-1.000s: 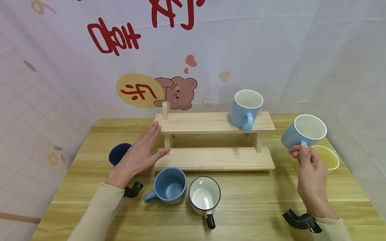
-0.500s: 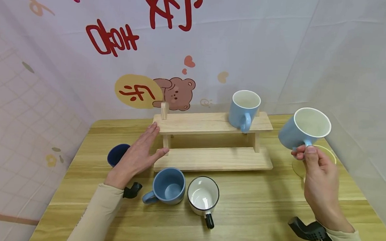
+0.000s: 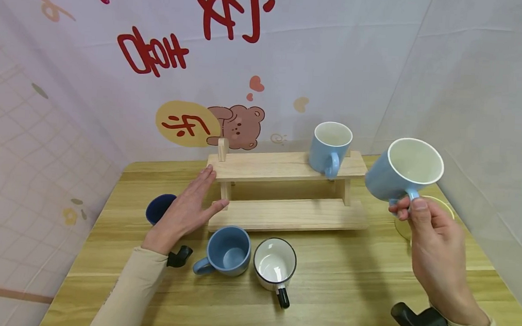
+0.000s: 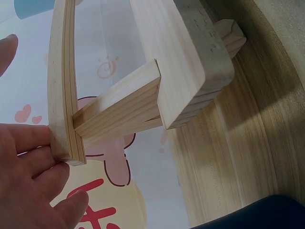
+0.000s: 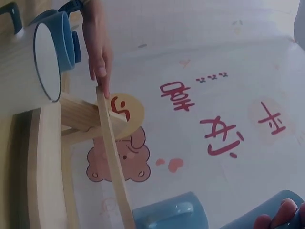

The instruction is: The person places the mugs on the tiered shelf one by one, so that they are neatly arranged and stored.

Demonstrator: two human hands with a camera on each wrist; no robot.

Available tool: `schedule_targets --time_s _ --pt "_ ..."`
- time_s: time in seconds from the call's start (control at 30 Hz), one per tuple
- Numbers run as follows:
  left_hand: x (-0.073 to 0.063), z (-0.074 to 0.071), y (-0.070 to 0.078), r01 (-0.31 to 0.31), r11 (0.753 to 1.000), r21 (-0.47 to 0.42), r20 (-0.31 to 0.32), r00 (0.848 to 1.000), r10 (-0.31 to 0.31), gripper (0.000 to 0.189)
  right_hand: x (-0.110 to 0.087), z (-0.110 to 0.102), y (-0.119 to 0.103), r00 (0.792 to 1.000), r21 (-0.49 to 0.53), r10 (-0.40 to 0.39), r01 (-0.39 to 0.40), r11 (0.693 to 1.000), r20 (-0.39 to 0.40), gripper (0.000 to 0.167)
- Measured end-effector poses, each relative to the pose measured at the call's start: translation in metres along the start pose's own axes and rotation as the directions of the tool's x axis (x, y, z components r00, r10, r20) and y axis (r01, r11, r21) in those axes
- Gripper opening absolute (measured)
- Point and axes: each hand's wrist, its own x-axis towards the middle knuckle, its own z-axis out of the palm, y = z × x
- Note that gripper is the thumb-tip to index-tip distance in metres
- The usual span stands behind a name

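My right hand (image 3: 441, 253) pinches the handle of a light blue mug (image 3: 380, 180) with a white inside, held tilted in the air to the right of a two-tier wooden shelf (image 3: 265, 167). My left hand (image 3: 182, 215) touches the left end of the shelf's upper board, its fingers extended. In the left wrist view, the fingertips of the left hand (image 4: 28, 176) meet that board end. A matching light blue mug (image 3: 327, 156) stands upright on the upper board's right part, handle toward me. The right wrist view shows only fingertips of the right hand (image 5: 283, 217) at the corner.
Before the shelf stand a greyish-blue mug (image 3: 227, 251) and a white mug (image 3: 275, 263) with black rim and handle. A dark blue cup (image 3: 157, 209) is partly behind the left hand. A yellow cup (image 3: 401, 228) is partly hidden by the right hand. A printed cloth (image 3: 357, 65) hangs behind.
The right hand has lifted the light blue mug higher and nearer the camera, then shifted it slightly left. My left hand stays at the shelf end.
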Motion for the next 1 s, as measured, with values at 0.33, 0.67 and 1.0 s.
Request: schedule_targets --time_s 0.33,0.67,1.0 --pt "0.000 0.002 -0.002 -0.003 1.000 -0.009 -0.002 1.000 0.003 0.095 -0.004 0.020 0.003 0.995 -0.015 -0.007 0.009 1.000 0.104 0.024" --pt "0.000 0.004 -0.003 -0.005 1.000 -0.001 -0.011 1.000 0.005 0.095 -0.004 0.043 0.002 0.962 -0.125 0.054 -0.021 0.992 0.266 0.018" --pt "-0.002 0.004 -0.002 -0.010 1.000 -0.003 -0.014 1.000 0.010 0.094 -0.003 0.064 0.000 0.922 -0.295 0.147 -0.038 0.955 0.357 0.018"
